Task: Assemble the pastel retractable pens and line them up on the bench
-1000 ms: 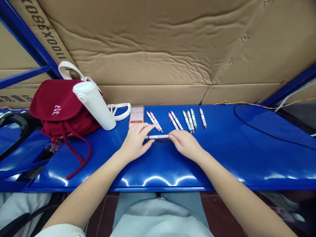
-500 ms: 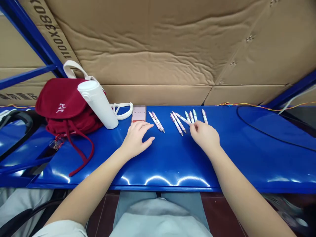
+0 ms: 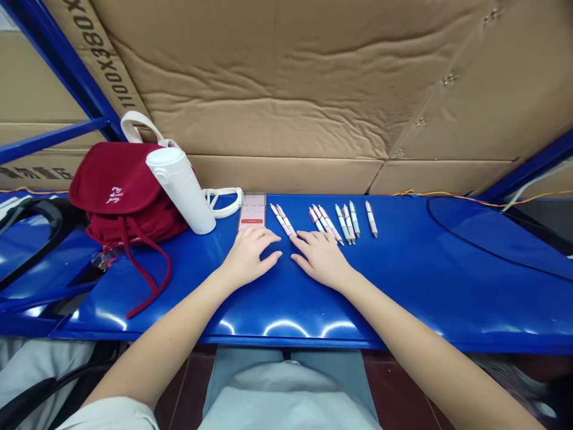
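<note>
Here are the left hand [image 3: 249, 258] and right hand [image 3: 320, 260], open, flat and empty on the blue table [image 3: 416, 286], right fingertips [image 3: 298, 237] just beside a pair of pens [image 3: 283, 220]. Those look light, stiff and rollable: pinch mid-barrel.

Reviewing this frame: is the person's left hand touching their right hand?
Apart. The head view shows the left hand and the right hand resting side by side, with a strip of blue bench top visible between their fingertips.
</note>
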The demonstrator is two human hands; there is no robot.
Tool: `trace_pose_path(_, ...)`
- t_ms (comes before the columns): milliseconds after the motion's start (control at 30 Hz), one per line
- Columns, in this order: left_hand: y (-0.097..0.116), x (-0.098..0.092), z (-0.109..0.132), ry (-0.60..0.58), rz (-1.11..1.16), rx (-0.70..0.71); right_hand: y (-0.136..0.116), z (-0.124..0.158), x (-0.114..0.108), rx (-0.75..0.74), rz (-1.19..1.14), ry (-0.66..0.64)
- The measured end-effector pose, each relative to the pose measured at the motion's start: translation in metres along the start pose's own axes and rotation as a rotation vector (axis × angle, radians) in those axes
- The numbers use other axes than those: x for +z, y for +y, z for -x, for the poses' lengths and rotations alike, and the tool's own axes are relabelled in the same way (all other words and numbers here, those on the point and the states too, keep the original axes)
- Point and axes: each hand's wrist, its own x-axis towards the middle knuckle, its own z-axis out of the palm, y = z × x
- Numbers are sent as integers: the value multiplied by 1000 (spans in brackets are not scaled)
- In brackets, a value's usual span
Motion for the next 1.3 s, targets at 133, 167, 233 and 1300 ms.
trace_pose_path(133, -1, -1, 0, 0, 8, 16, 0, 3, 1, 57, 40, -17)
trace_pose_path(167, -1, -1, 1, -4, 11, 18, 2, 4, 1, 94, 52, -13)
trace_pose_path(233, 0, 0, 1, -15, 16, 26, 5, 4, 1, 151, 68, 17)
trace_pose_path(1300, 2, -2, 3, -156, -88, 98, -10, 14, -20, 157, -766, -159)
